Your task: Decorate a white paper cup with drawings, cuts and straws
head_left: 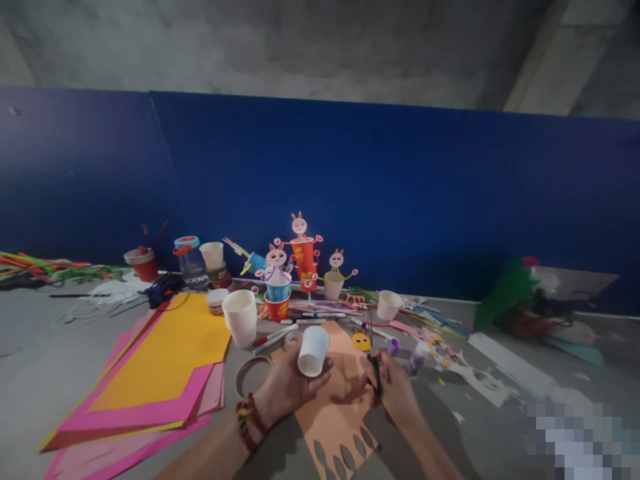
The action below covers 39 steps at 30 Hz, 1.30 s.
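A white paper cup (313, 351) rests in my left hand (287, 387), its open mouth tilted down toward me. Fingers wrap around the cup's lower side. My right hand (393, 387) grips a pair of scissors (374, 377) by the dark handles, blades pointing up and away. Beneath both hands lies a peach paper sheet (333, 407) with several leaf-shaped holes along its near edge. Just beyond the scissors sits a small yellow paper animal head (361, 340). Left of my left hand is a roll of tape (250, 377).
Paper-cup figures (303, 257) with animal heads stand at the back. Stacked white cups (241, 319) are left of centre, and another white cup (389, 305) is right. Coloured paper sheets (165, 353) cover the left; paper scraps (465, 367) lie right. A blue panel (350, 180) stands behind.
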Available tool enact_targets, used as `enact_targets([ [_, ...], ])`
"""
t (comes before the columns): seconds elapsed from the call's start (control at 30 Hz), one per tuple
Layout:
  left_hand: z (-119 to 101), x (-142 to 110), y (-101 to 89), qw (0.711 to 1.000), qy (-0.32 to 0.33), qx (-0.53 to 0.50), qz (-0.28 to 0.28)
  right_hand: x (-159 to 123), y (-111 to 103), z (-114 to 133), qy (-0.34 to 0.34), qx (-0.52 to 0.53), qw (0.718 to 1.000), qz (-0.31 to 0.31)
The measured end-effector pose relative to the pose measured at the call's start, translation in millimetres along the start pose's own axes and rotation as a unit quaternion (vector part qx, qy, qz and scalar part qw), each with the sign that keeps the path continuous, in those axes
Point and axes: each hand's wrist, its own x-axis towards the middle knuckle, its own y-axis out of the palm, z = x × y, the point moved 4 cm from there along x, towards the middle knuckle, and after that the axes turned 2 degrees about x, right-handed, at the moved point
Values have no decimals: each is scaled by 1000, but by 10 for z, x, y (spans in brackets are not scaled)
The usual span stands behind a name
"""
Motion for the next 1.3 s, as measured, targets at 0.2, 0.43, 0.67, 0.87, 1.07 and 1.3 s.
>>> enact_targets([
  [0.2, 58, 48, -34, 983, 74, 164, 27, -40, -1, 55, -1, -8, 1000, 0],
  [0.43, 35, -25, -28, 921, 225, 315, 46, -26, 79, 177, -4, 38, 996, 76],
  [0.67, 21, -99, 43, 919, 225, 314, 70, -95, 208, 176, 41, 70, 982, 168],
  [0.87, -21, -144, 57, 930, 218, 290, 66, -171, 203, 216, 19, 23, 975, 220],
  [1.07, 91, -309, 257, 934, 128, 231, 240, -291, 251, 254, 11, 44, 962, 268],
  [1.3, 179, -302, 181, 946, 75, 190, 253, -319, 305, 300, 84, 132, 946, 282],
])
